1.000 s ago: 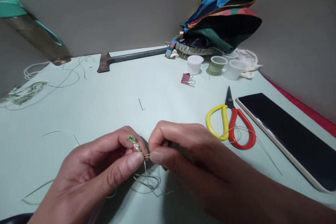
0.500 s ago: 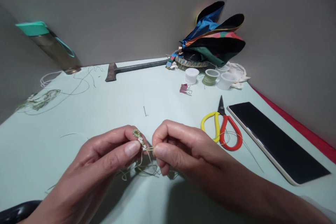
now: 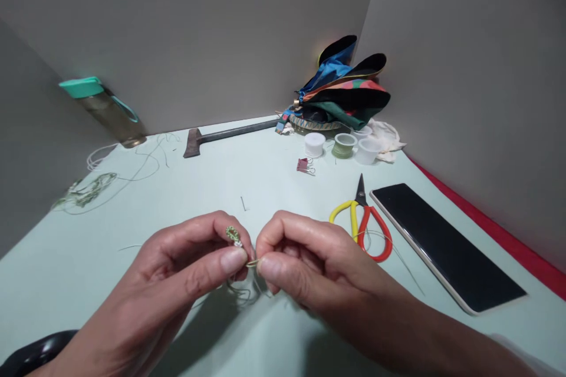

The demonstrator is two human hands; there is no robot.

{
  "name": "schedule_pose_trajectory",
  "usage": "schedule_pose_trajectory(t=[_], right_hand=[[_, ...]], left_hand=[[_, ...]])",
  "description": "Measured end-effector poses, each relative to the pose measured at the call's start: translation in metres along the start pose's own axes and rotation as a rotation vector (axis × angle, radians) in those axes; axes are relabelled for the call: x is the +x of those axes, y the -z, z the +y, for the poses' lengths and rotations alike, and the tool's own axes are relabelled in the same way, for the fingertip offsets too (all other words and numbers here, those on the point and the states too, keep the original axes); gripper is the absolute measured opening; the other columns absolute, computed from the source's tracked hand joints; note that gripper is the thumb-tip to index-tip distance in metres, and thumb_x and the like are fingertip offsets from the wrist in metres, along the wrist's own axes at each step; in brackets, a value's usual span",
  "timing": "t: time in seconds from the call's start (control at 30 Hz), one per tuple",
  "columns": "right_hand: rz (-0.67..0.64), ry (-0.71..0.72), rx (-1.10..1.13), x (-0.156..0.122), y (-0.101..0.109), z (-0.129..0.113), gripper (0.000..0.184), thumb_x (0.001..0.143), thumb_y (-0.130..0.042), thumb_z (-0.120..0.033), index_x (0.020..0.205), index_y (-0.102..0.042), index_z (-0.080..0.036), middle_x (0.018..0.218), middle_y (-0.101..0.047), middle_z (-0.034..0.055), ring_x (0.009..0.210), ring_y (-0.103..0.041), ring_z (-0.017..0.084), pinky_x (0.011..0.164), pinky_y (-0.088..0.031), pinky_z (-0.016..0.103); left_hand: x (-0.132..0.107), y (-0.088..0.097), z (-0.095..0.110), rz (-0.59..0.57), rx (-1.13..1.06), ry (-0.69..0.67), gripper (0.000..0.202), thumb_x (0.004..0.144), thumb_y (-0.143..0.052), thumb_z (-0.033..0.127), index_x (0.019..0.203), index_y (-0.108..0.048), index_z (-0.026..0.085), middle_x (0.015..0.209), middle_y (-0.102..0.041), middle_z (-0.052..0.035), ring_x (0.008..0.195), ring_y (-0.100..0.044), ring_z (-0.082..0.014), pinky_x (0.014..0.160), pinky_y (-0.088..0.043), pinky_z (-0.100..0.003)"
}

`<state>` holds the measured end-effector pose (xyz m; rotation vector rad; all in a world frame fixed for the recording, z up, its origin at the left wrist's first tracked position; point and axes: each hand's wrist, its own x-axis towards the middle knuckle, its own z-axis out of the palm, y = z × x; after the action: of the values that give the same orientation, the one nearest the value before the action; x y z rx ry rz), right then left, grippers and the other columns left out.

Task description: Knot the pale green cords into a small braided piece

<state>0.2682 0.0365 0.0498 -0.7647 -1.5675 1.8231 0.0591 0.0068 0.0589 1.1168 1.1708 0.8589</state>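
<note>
Between the thumb and fingers of my left hand (image 3: 177, 274) is a small knotted cord piece (image 3: 233, 234), green and white with a loop at its top. My left thumb covers its lower part. My right hand (image 3: 305, 259) pinches thin green cord strands (image 3: 253, 263) that run from the knotted piece, a short gap apart from my left fingertips. Loose cord ends (image 3: 241, 291) hang below my hands, partly hidden by them.
Scissors (image 3: 361, 191) with yellow and red handles and a phone (image 3: 446, 247) lie to the right. Behind stand a white thread spool (image 3: 315, 145), a green one (image 3: 344, 146), a binder clip (image 3: 305, 165) and a rusty-headed tool (image 3: 193, 144). A bottle (image 3: 108, 112) and tangled cords (image 3: 91, 189) are left.
The camera view has shifted, so the table items sit lower. My left thumb now covers more of the knotted piece, and my right hand still pinches the cord.
</note>
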Motion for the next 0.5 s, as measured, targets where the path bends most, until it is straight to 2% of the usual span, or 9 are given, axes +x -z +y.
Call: schedule_pose_trajectory(t=[0.1, 0.17, 0.3, 0.4, 0.5], right_hand=[[0.04, 0.005, 0.062, -0.001, 0.0, -0.008, 0.015, 0.095, -0.07, -0.023, 0.084, -0.059, -0.022, 0.072, -0.049, -0.0086, 0.065, -0.041, 0.009, 0.058, -0.033, 0.023], [0.065, -0.012, 0.122, -0.003, 0.001, -0.012, 0.018, 0.088, -0.077, -0.019, 0.087, -0.06, -0.023, 0.073, -0.049, -0.0093, 0.067, -0.041, 0.009, 0.06, -0.035, 0.023], [0.088, -0.007, 0.227, -0.005, 0.0, -0.018, 0.027, 0.078, -0.087, -0.017, 0.09, -0.063, -0.024, 0.079, -0.051, -0.0084, 0.073, -0.047, 0.01, 0.067, -0.041, 0.023], [0.064, 0.056, 0.284, -0.006, -0.001, -0.023, 0.03, 0.077, -0.089, -0.018, 0.092, -0.064, -0.023, 0.081, -0.055, -0.0076, 0.075, -0.051, 0.011, 0.07, -0.043, 0.024], [0.064, 0.167, 0.284, -0.009, -0.002, -0.03, 0.025, 0.081, -0.087, -0.019, 0.092, -0.064, -0.021, 0.082, -0.058, -0.0063, 0.075, -0.05, 0.011, 0.068, -0.04, 0.025]], left_hand=[[0.004, -0.004, 0.013, 0.017, 0.053, -0.001, 0.033, 0.084, -0.082, 0.063, 0.08, -0.077, 0.031, 0.079, -0.065, 0.0023, 0.086, -0.057, -0.0185, 0.078, -0.049, -0.022], [0.007, -0.006, 0.025, 0.006, 0.089, -0.071, 0.032, 0.082, -0.084, 0.064, 0.078, -0.077, 0.032, 0.08, -0.066, 0.0035, 0.085, -0.058, -0.0179, 0.077, -0.05, -0.021], [0.01, -0.009, 0.047, -0.074, 0.197, -0.231, 0.025, 0.089, -0.081, 0.058, 0.081, -0.081, 0.034, 0.082, -0.068, 0.0046, 0.083, -0.063, -0.0162, 0.075, -0.055, -0.019], [0.012, -0.013, 0.061, -0.081, 0.269, -0.315, 0.019, 0.092, -0.079, 0.053, 0.084, -0.082, 0.036, 0.084, -0.069, 0.0055, 0.084, -0.065, -0.0149, 0.076, -0.057, -0.016], [0.012, -0.018, 0.073, -0.108, 0.324, -0.376, 0.014, 0.094, -0.078, 0.05, 0.087, -0.082, 0.038, 0.086, -0.071, 0.0068, 0.084, -0.065, -0.0131, 0.076, -0.057, -0.013]])
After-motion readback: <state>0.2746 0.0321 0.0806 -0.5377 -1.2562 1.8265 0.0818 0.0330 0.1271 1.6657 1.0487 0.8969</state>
